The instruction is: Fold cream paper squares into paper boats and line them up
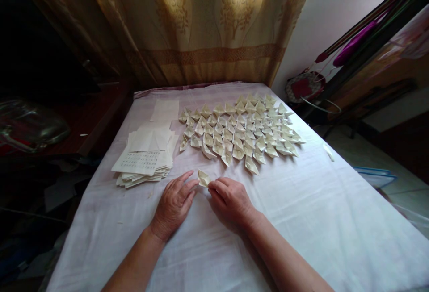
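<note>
A small folded paper boat [203,178] is between my two hands, just above or on the white cloth. My right hand [231,198] pinches its right end between thumb and fingers. My left hand [174,202] is at its left end with fingers apart, the index fingertip at or against the paper's edge; whether it grips is not visible. Beyond them, many similar paper boats [238,142] stand in close rows. To the left lies a stack of paper sheets [142,162], some with handwriting, and a blank sheet [165,110] lies behind it.
The white cloth [301,220] covers the bed-like surface. A patterned curtain [208,24] hangs at the far edge. Dark red furniture [100,109] with a clear plastic item [30,124] stands left. Past the right edge are a round patterned object [304,87] and a blue-rimmed item [375,176].
</note>
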Demonstrator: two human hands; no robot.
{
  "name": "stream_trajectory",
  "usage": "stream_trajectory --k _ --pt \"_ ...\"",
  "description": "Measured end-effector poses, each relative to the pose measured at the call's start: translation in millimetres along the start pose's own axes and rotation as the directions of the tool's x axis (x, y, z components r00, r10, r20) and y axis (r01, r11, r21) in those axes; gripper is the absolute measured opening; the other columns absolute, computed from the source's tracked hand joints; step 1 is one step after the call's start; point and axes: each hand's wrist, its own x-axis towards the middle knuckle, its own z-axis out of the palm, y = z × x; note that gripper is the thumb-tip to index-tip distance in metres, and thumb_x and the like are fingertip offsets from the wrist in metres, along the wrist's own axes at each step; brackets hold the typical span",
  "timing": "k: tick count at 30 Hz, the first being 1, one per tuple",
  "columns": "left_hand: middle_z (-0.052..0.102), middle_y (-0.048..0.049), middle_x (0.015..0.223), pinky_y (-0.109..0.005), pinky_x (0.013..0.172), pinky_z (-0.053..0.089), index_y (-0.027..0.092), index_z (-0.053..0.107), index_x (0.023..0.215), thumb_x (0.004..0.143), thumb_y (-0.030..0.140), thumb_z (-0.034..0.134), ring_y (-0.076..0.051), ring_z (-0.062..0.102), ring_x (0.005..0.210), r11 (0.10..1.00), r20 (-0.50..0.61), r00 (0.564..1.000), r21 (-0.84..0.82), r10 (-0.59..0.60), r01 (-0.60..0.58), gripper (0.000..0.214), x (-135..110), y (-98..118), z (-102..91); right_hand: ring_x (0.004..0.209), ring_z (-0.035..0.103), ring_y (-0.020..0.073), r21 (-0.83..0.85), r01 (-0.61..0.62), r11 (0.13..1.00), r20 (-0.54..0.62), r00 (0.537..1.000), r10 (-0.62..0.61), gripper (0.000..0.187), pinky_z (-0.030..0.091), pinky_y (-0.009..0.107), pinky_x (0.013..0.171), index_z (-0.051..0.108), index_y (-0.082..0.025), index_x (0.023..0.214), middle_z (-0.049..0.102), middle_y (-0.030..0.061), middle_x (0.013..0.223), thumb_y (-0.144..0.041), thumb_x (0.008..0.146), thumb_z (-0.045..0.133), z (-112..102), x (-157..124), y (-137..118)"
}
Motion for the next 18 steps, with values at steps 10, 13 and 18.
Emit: stream_trajectory --k 10,13,18 --pt "0.066 -0.0102 0.128 -0.040 0.098 0.053 0.023 0.050 0.135 0.095 0.021 0.050 -0.023 0.064 0.116 1.000 0.011 1.000 -0.009 -0.017 0.017 0.039 -3.5 -10.3 5.8 0.065 0.061 0.0151 -0.042 -0.099 0.994 -0.528 0.847 0.062 0.016 0.048 0.025 0.065 0.066 -0.021 0.089 0.069 0.0046 0.076 -0.024 0.096 0.052 -52.7 -2.3 33.9" --pt "0.067 -0.0099 0.127 -0.040 0.097 0.053 0.023 0.051 0.133 0.095 0.021 0.051 -0.023 0.064 0.115 1.000 0.018 1.000 -0.004 -0.005 0.005 0.038 -3.5 -11.8 6.9 0.060 0.060 0.0149 -0.137 -0.269 0.953 -0.613 0.779 0.132 0.018 0.048 0.026 0.063 0.067 -0.020 0.088 0.070 0.0050 0.076 -0.030 0.095 0.053 -68.8 -11.2 66.9" --pt "0.068 -0.0105 0.125 -0.040 0.095 0.053 0.021 0.054 0.129 0.096 0.022 0.050 -0.024 0.065 0.112 1.000 0.000 1.000 0.012 0.014 -0.014 0.033 -3.4 -12.1 7.4 0.072 0.064 0.0206 -0.202 -0.539 0.818 -0.660 0.692 0.293 0.026 0.049 0.031 0.072 0.069 -0.019 0.095 0.071 0.0084 0.082 -0.035 0.092 0.048 -94.7 -32.9 130.7"
